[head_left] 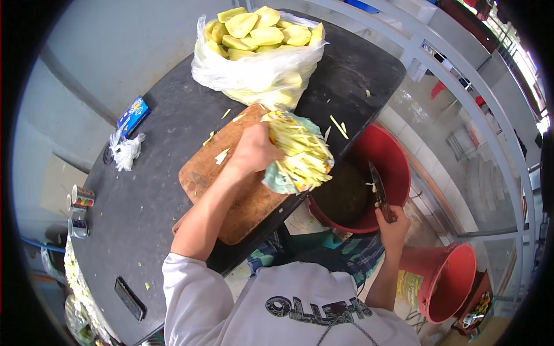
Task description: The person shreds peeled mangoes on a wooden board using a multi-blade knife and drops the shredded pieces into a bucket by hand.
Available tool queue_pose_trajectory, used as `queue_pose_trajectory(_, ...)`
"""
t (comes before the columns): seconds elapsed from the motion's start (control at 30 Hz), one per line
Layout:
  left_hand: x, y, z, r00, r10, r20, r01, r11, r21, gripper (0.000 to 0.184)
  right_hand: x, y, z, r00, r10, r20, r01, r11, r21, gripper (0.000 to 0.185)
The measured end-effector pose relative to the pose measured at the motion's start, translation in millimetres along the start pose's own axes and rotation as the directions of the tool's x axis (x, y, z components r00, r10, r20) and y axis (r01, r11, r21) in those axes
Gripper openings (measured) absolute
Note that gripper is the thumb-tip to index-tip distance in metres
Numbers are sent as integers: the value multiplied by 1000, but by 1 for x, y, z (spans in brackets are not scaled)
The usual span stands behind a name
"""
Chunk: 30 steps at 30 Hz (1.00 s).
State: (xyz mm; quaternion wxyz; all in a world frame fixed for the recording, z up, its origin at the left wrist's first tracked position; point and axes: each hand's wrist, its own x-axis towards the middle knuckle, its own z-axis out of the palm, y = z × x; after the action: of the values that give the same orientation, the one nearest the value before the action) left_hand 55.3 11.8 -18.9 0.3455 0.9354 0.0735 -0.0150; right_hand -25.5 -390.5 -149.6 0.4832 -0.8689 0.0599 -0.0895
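My left hand [258, 149] is closed on the near edge of a pale green patterned plate [279, 182], heaped with thin yellow-green strips [300, 149]. It holds the plate tilted above the right side of a brown wooden cutting board [222, 187]; whether the plate touches the board I cannot tell. My right hand [394, 224] grips the dark handle of a knife [376, 183], its blade pointing up over the large red bucket [398, 167]. A few pale scraps cling near the blade. Loose strips [221, 156] lie on the board.
Behind the board, a white plastic bag [254, 72] brims with peeled yellow-green fruit pieces [266, 36]. The black table [156, 213] also carries a phone [130, 298], a blue packet [133, 115], a crumpled bag [127, 151] and cups [83, 196]. Another red bucket [450, 282] stands at right.
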Motion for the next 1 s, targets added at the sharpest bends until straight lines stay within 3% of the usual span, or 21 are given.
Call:
queue_pose_trajectory(0.1, 16, 18, 29, 991, 131, -9, -132, 990, -40, 49, -1, 0, -5, 1000, 18, -22, -18, 1000, 4, 21)
queue_pose_trajectory(0.2, 35, 52, 62, 988, 133, 79, -127, 989, -76, 57, -2, 5, -9, 998, 17, -65, -14, 999, 35, 21)
queue_pose_trajectory(0.23, 37, 58, 81, 958, 274, -82, -279, 959, -56, 67, -3, 2, -11, 997, 32, -73, -29, 999, 36, 21)
queue_pose_trajectory(0.3, 54, 74, 110, 965, 262, -24, -263, 951, -164, 79, -5, 5, -15, 995, 51, -90, -48, 998, 37, 21)
queue_pose_trajectory(0.37, 63, 93, 128, 931, 359, -67, -365, 909, -200, 85, -5, 16, -19, 994, 19, -111, -15, 999, 35, 23)
queue_pose_trajectory(0.4, 64, 109, 124, 954, 299, 40, -277, 921, -273, 88, -6, 17, -21, 992, 23, -121, -19, 999, 32, 23)
queue_pose_trajectory(0.5, 74, 130, 126, 941, 299, 160, -203, 875, -439, 87, -7, 20, -29, 989, 37, -147, -31, 999, 40, 25)
queue_pose_trajectory(0.57, 80, 139, 130, 936, 303, 179, -180, 849, -497, 84, -6, 24, -30, 986, 28, -167, -26, 1000, 11, 25)
queue_pose_trajectory(0.67, 72, 159, 117, 918, 384, 102, -200, 669, -715, 72, -8, 23, -31, 983, 84, -165, -91, 995, -31, 25)
queue_pose_trajectory(0.83, 76, 145, 161, 929, 265, 258, -101, 854, -511, 68, -9, 21, -25, 985, 84, -150, -79, 996, 38, 25)
queue_pose_trajectory(1.0, 73, 141, 161, 917, 265, 299, -82, 857, -509, 72, -8, 30, -20, 976, 121, -183, -105, 990, 95, 21)
